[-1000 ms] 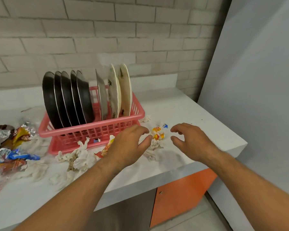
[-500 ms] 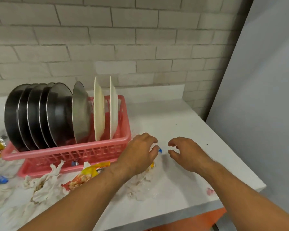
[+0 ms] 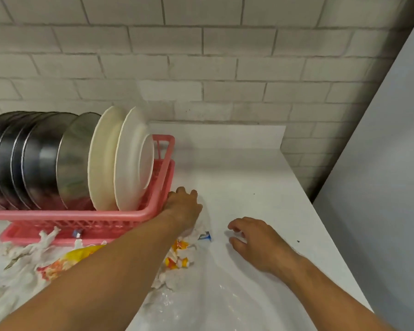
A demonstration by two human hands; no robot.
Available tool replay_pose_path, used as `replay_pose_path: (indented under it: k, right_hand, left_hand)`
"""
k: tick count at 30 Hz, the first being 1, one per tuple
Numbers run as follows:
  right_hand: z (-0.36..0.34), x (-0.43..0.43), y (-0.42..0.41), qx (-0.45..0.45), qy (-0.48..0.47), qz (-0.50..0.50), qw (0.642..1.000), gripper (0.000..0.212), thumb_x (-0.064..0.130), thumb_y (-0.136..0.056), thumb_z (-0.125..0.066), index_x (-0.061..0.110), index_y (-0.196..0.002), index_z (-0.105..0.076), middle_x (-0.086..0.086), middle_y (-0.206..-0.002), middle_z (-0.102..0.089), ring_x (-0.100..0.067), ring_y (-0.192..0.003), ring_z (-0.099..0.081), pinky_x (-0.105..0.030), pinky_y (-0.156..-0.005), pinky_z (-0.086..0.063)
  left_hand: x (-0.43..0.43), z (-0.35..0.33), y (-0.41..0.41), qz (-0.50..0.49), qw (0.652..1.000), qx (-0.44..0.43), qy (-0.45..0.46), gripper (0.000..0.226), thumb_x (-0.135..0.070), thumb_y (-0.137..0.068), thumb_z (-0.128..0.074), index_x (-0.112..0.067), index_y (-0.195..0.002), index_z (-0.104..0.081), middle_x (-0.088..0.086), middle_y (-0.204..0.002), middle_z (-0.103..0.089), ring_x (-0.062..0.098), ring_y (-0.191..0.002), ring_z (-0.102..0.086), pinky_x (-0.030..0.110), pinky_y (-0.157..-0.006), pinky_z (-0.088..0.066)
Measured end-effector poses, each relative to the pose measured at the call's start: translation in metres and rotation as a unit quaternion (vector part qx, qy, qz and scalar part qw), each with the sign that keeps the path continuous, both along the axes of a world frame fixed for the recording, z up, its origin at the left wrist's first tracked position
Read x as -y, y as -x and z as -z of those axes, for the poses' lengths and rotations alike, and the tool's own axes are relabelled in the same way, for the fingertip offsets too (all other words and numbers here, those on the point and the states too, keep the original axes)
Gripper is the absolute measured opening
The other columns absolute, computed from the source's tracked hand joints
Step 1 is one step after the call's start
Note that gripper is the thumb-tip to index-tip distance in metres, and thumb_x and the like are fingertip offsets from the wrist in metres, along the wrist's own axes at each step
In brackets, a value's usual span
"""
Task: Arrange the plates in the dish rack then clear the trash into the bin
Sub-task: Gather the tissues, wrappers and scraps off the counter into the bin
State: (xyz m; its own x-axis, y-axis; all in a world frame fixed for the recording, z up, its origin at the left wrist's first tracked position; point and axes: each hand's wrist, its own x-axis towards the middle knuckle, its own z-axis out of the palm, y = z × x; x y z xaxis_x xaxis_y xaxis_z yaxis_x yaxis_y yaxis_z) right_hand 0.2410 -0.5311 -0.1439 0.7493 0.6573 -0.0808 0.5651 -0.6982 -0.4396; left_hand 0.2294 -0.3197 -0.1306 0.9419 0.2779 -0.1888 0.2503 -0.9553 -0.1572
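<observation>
White bricks make up the wall (image 3: 201, 56) at the back, and a white counter (image 3: 249, 177) runs along it to a grey panel (image 3: 380, 163) on the right.

The pink dish rack (image 3: 81, 215) sits on the left of the counter. It is full. Dark plates (image 3: 14, 158) stand in a row at its left end, then one shiny plate (image 3: 74, 158), then two white plates (image 3: 129, 158) at its right end. All of them stand on edge and lean a little. So the plate step looks done, and the trash step is the one in hand.

Trash lies on the counter in front of the rack: crumpled tissue (image 3: 46, 240), a yellow wrapper (image 3: 69, 261), small orange wrappers (image 3: 177, 256) and a little blue wrapper (image 3: 204, 236). A sheet of clear plastic (image 3: 201, 302) lies nearest of all. No bin shows.

The left hand (image 3: 184, 207) reaches far out, just beside the right near corner of the rack. Its fingers bend down out of sight, so it is not clear if they have hold of anything. The right hand (image 3: 253, 237) rests on the counter to the right of the blue wrapper, fingers loosely bent, with nothing in it.

Next, the hands will likely need to scoop the bits into one heap, grip them, and carry them to a bin.
</observation>
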Motion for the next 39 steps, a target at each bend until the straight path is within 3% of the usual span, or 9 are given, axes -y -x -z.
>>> replay_pose_path:
  k: [3,9,13,17,21,27,32,35,39]
  right_hand:
    - [0.007,-0.005,-0.004,-0.018,-0.009,-0.015,1.0,0.04,0.042,-0.097,-0.047,0.032,-0.136,-0.046,0.013,-0.131,-0.052,-0.01,-0.113,-0.052,-0.022,-0.092,-0.041]
    - [0.012,-0.023,-0.005,-0.011,-0.021,-0.054,0.998,0.046,0.05,-0.096,-0.045,0.036,-0.139,-0.039,0.014,-0.138,-0.047,-0.011,-0.119,-0.049,-0.024,-0.096,-0.041]
    - [0.009,-0.042,-0.001,0.011,-0.035,-0.081,0.996,0.042,0.049,-0.097,-0.044,0.038,-0.137,-0.041,0.011,-0.134,-0.048,-0.014,-0.114,-0.049,-0.029,-0.091,-0.045]
    - [0.007,-0.056,-0.001,0.055,-0.015,-0.099,0.993,0.04,0.042,-0.098,-0.043,0.034,-0.136,-0.047,0.004,-0.136,-0.046,-0.021,-0.115,-0.046,-0.038,-0.091,-0.048]
    - [0.006,-0.064,-0.006,0.09,0.03,-0.113,0.989,0.03,0.033,-0.101,-0.04,0.023,-0.118,-0.063,0.0,-0.129,-0.051,-0.024,-0.11,-0.046,-0.041,-0.089,-0.046]
    - [-0.012,-0.061,-0.016,0.039,-0.081,-0.033,0.995,0.021,0.031,-0.101,-0.036,0.024,-0.105,-0.056,-0.001,-0.094,-0.065,-0.02,-0.078,-0.06,-0.04,-0.073,-0.051]
    - [-0.024,-0.045,-0.025,0.075,-0.051,-0.002,0.996,0.039,0.018,-0.097,-0.038,0.035,-0.13,-0.051,-0.005,-0.109,-0.066,-0.03,-0.098,-0.06,-0.038,-0.083,-0.05]
    - [-0.02,-0.04,-0.023,0.095,0.038,-0.017,0.995,0.04,0.012,-0.096,-0.036,0.023,-0.127,-0.059,-0.004,-0.119,-0.059,-0.028,-0.106,-0.056,-0.035,-0.087,-0.046]
    - [-0.002,-0.04,-0.007,0.074,0.045,-0.003,0.996,0.038,0.039,-0.096,-0.04,0.011,-0.115,-0.058,-0.002,-0.115,-0.053,-0.024,-0.103,-0.054,-0.036,-0.081,-0.045]
  left_hand:
    - [0.005,0.011,-0.005,0.003,1.0,0.018,0.004,0.04,-0.011,-0.09,-0.05,-0.019,-0.13,-0.046,0.01,-0.129,-0.039,0.034,-0.112,-0.041,0.043,-0.083,-0.046]
    - [0.002,0.019,-0.008,-0.107,0.975,0.101,0.167,0.023,-0.012,-0.099,-0.043,-0.011,-0.121,-0.047,0.008,-0.107,-0.053,0.029,-0.095,-0.059,0.041,-0.071,-0.052]
    - [-0.003,-0.005,-0.01,-0.07,0.963,0.167,0.199,0.043,-0.044,-0.1,-0.034,-0.012,-0.079,-0.054,-0.003,-0.066,-0.044,0.022,-0.076,-0.053,0.032,-0.067,-0.041]
    - [0.004,-0.039,-0.005,-0.016,0.953,0.222,0.204,0.059,-0.054,-0.096,-0.041,-0.012,-0.054,-0.043,0.001,-0.055,-0.043,0.015,-0.049,-0.041,0.024,-0.047,-0.028]
    - [0.002,-0.059,0.019,0.015,0.952,0.21,0.223,0.057,-0.055,-0.093,-0.046,-0.01,-0.057,-0.045,0.003,-0.055,-0.047,0.017,-0.051,-0.043,0.031,-0.053,-0.04]
    - [-0.008,-0.057,0.052,0.03,0.963,0.221,0.149,0.038,-0.049,-0.096,-0.046,-0.017,-0.094,-0.065,-0.004,-0.077,-0.058,0.018,-0.073,-0.056,0.031,-0.064,-0.045]
    - [-0.008,-0.052,0.06,0.048,0.968,0.222,0.109,0.041,-0.051,-0.098,-0.037,-0.02,-0.095,-0.063,-0.001,-0.082,-0.062,0.018,-0.071,-0.055,0.03,-0.061,-0.043]
    - [-0.003,-0.05,0.06,0.056,0.972,0.208,0.098,0.041,-0.051,-0.098,-0.035,-0.02,-0.09,-0.06,-0.003,-0.078,-0.06,0.016,-0.071,-0.052,0.031,-0.062,-0.043]
    - [-0.001,-0.048,0.064,0.06,0.97,0.207,0.108,0.043,-0.053,-0.098,-0.033,-0.021,-0.08,-0.055,-0.005,-0.069,-0.053,0.017,-0.069,-0.055,0.033,-0.061,-0.045]
